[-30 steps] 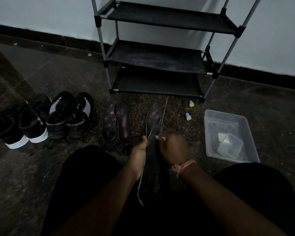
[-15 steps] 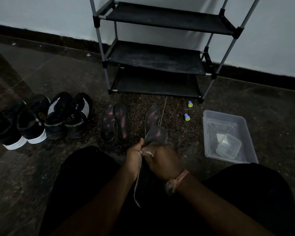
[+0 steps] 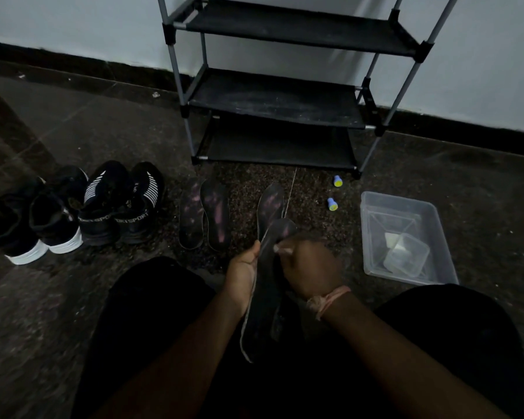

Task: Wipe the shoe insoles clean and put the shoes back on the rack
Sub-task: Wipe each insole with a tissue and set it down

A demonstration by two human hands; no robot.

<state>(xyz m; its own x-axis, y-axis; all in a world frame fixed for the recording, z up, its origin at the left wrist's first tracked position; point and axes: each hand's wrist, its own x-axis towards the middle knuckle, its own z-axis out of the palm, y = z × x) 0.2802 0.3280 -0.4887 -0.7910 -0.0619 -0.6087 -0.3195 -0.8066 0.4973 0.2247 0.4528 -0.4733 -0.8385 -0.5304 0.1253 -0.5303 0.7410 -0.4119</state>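
- A seated person's left hand (image 3: 243, 273) grips the edge of a dark insole (image 3: 263, 297), held upright above the lap, toe end pointing toward the shoe rack (image 3: 279, 95).
- The right hand (image 3: 310, 267), fingers curled, presses the insole's face near the toe; something pale shows at the fingertips, too dim to identify. A pink thread band (image 3: 327, 300) circles that wrist.
- Another insole (image 3: 270, 207) lies on the floor just behind the held one, partly covered by it; an insole pair (image 3: 204, 217) lies side by side to its left.
- Two pairs of black shoes (image 3: 73, 210) stand farther left.
- At right sits a clear plastic tub (image 3: 406, 237) holding a smaller container; two small blue-and-yellow caps (image 3: 335, 192) lie between tub and rack.
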